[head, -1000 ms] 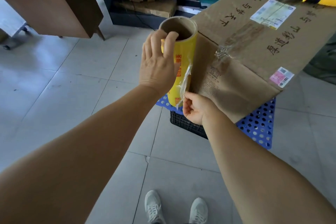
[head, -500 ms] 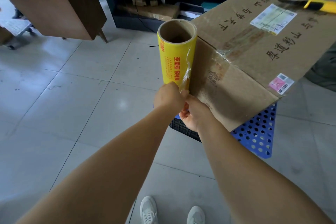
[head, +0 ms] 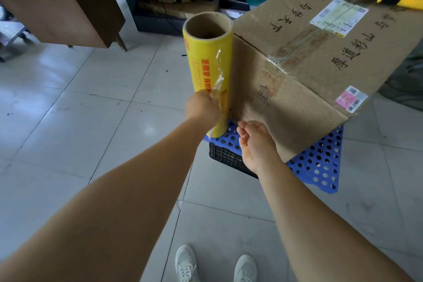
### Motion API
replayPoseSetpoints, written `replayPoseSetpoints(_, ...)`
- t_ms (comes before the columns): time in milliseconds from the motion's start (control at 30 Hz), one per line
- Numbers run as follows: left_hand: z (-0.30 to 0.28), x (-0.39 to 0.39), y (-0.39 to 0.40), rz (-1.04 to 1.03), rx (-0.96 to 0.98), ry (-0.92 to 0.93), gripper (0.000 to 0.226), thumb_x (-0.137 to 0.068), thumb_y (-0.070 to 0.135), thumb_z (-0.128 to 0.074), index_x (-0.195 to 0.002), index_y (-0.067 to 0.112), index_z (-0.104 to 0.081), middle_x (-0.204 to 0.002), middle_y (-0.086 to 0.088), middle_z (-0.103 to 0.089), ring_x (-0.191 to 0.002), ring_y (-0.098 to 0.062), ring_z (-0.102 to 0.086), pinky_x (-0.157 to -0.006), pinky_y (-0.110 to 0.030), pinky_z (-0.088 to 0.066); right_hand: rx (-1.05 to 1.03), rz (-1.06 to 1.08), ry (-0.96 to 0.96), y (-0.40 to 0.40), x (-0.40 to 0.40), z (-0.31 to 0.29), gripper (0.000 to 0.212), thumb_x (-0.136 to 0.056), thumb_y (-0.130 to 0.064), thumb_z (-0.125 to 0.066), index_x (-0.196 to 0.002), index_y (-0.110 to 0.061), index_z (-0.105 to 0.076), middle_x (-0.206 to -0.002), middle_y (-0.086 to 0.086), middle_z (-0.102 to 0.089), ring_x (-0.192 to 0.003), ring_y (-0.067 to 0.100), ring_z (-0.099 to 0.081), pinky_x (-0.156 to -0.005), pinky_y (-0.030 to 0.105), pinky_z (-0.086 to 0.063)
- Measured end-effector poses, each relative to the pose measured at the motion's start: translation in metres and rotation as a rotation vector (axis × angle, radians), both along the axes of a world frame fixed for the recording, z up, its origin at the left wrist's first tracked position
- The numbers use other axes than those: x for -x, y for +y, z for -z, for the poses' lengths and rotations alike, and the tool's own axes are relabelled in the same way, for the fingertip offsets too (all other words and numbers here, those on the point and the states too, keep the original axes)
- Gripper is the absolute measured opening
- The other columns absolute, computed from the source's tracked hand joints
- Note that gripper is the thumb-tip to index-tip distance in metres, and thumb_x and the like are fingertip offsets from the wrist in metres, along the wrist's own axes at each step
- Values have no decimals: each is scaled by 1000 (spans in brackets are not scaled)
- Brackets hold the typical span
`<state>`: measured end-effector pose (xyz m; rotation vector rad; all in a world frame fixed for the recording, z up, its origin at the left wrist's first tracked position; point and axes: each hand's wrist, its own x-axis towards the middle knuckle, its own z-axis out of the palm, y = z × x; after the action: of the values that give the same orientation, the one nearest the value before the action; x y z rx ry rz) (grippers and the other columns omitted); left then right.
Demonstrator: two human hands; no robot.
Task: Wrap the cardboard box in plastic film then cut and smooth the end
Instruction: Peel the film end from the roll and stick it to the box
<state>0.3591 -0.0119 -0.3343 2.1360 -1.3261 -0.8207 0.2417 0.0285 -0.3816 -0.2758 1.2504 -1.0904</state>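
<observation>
Film roll stands beside cardboard box, left hand pinching film.

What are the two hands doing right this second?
Left hand: pinching the loose film edge on the yellow film roll.
Right hand: open, fingers loosely curled, holding nothing, just beside the cardboard box.
</observation>
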Motion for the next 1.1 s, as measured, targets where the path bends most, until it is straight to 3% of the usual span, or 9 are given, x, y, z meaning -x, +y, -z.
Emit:
replayPoseSetpoints(100, 0, -1, 3, 111, -23, 16, 23, -87, 16, -46, -89, 8, -67, -87, -10, -66, -77, -28, -59, -62, -29, -45, -82, -35, 29, 2, -6, 0, 17, -95, -5, -48, -85, -16, -55, -87, 0, -63, -79, 9, -58, -79, 20, -44)
replayPoseSetpoints(233, -1, 3, 4, 188, -27, 47, 23, -88, 12, -44, -86, 14, -67, -85, -5, -61, -75, -23, -55, -62, -26, -44, -31, -72, -44, -5, -21, -17, 17, -92, -1, -51, -90, -11, -64, -92, 20, -62, -88, 24, -61, -97, 26, -45)
replayPoseSetpoints(333, -2, -2, 3, 198, -33, 71, 27, -89, 8, -40, -88, 16, -66, -85, -3, -58, -66, -17, -49, -51, -20, -38, -39, -51, -108, -13, -23, -21, 21, -91, 0, -50, -103, -6, -67, -81, 4, -62, -70, 9, -55, -72, 17, -47)
replayPoseSetpoints(467, 2, -10, 8, 215, -31, 98, 27, -89, 10, -41, -90, 18, -67, -86, -3, -60, -58, -12, -46, -48, -18, -35, -83, -66, -174, -14, -26, -27, 15, -87, 4, -56, -83, -5, -66, -57, -1, -62, -44, 2, -55, -56, 15, -47)
replayPoseSetpoints(533, 3, -12, 9, 235, -32, 99, 27, -89, 10, -41, -86, 20, -66, -83, -2, -61, -58, -11, -47, -49, -19, -37, -95, -64, -189, -12, -27, -30, 15, -88, 3, -58, -78, -7, -63, -52, -2, -61, -43, 3, -56, -57, 16, -47)
replayPoseSetpoints(667, 1, -14, 7, 257, -23, 89, 25, -91, 12, -43, -90, 18, -68, -82, 0, -60, -64, -12, -51, -54, -21, -41, -158, -60, -161, -14, -30, -29, 13, -83, 6, -62, -76, -5, -60, -67, 5, -59, -59, 9, -52, -58, 19, -49)
replayPoseSetpoints(867, 3, -7, 3, 217, -19, 26, 24, -86, 32, -60, -79, 11, -68, -68, -1, -56, -61, -15, -49, -51, -25, -39, -207, -200, 84, -21, -27, -37, 14, -82, 0, -68, -73, -4, -57, -64, 5, -55, -57, 10, -47, -58, 22, -49)
replayPoseSetpoints(1000, 3, -1, 3, 157, 12, 16, 23, -85, 26, -61, -72, 9, -67, -67, -4, -55, -62, -18, -48, -47, -23, -35, -146, -332, 358, -24, -24, -42, 20, -83, 1, -61, -65, -5, -54, -58, 6, -48, -53, 13, -41, -69, 28, -45)
replayPoseSetpoints(1100, 3, -1, 4, 123, 17, 62, 21, -85, 22, -60, -73, 7, -68, -71, -5, -57, -64, -20, -49, -48, -22, -38, -54, -290, 408, -19, -23, -39, 19, -83, 0, -61, -67, -8, -56, -60, 7, -50, -56, 15, -42, -70, 32, -44)
